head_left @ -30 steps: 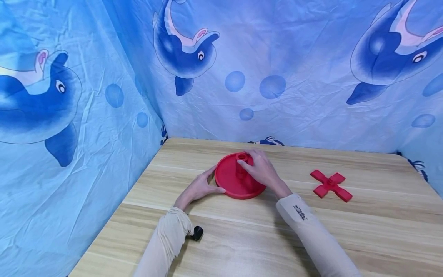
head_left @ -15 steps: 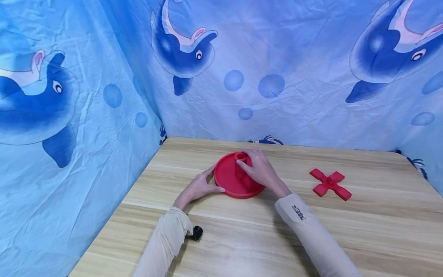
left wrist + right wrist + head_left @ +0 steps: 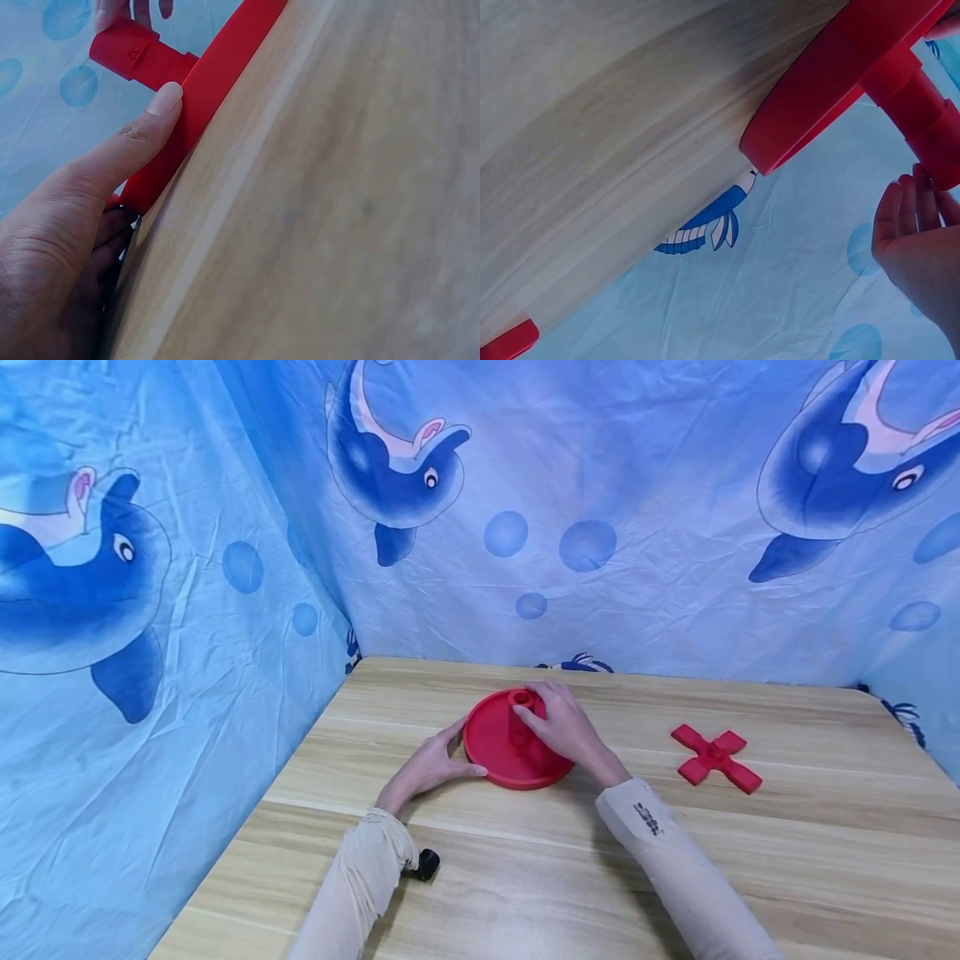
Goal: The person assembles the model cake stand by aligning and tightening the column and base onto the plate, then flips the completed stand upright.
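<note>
Head view: right grip (image 3: 566, 727) pinches red post (image 3: 517, 729), left grip (image 3: 432, 765) clasps red tray (image 3: 487, 737) rim: sound holds, both likely light, stiff.

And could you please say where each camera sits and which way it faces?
Head: worn on the head, facing forward and down at the round red dish; left hand, right hand and beige sleeves show.
Left wrist: on that wrist, facing the dish's rim; both hands partly show.
Right wrist: on that wrist, facing the dish and red cylindrical post; both hands partly show.
Both wrist views share dish, post and blue backdrop.
</note>
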A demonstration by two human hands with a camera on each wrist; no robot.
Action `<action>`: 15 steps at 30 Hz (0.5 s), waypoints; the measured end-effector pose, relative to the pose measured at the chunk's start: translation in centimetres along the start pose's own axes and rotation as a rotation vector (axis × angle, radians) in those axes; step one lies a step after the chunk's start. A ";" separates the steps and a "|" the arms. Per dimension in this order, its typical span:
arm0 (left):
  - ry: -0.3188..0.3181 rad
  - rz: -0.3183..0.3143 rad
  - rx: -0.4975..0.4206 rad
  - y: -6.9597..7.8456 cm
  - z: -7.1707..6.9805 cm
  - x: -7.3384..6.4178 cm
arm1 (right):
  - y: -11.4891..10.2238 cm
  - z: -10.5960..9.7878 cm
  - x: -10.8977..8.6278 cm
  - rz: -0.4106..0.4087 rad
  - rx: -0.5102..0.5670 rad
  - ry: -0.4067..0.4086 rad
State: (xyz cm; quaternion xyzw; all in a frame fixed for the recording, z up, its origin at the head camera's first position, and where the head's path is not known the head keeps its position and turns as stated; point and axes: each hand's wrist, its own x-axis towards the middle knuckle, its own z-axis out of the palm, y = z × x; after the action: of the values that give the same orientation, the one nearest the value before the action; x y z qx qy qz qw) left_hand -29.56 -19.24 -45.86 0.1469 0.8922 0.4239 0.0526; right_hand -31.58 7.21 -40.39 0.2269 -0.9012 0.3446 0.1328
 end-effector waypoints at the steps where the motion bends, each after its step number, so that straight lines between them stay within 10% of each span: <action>1: 0.000 -0.001 0.000 0.0 0.0 0.0 | 0.0 0.0 0.0 0.007 -0.005 0.002; 15: 0.005 -0.006 -0.008 0.1 0.0 0.0 | 0.0 -0.1 0.2 0.032 0.038 -0.031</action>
State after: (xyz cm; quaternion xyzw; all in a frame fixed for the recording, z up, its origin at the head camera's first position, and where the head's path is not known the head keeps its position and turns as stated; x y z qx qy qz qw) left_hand -29.52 -19.22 -45.80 0.1428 0.8910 0.4277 0.0522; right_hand -31.71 7.23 -40.24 0.2204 -0.9000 0.3600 0.1090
